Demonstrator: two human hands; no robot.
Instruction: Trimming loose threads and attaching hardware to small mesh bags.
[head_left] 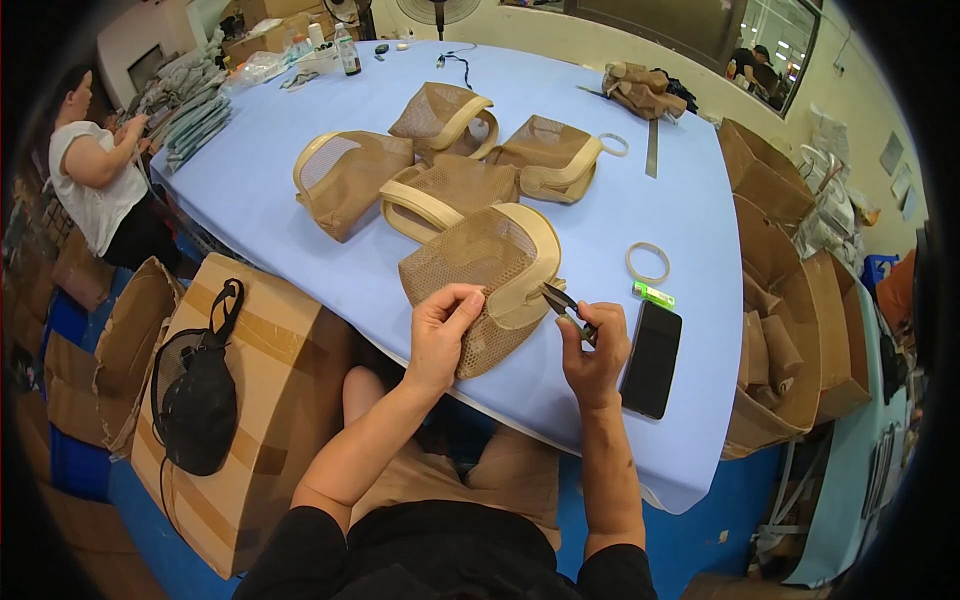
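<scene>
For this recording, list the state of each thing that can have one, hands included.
Left hand: pinching the nearest mesh piece
Nearest mesh piece: held, trim at the snips
Right hand: gripping the snips
Snips: tips at the trim; blade opening unclear
Other mesh pieces: lying unheld on the table
Phone: flat, screen dark
Bottle: upright
Cartons right of the table: open-topped

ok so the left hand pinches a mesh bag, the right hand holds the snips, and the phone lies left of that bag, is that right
Not quite: in the head view the phone lies right of that mesh bag, not left. The left hand does pinch it, and the right hand holds the snips.
</scene>
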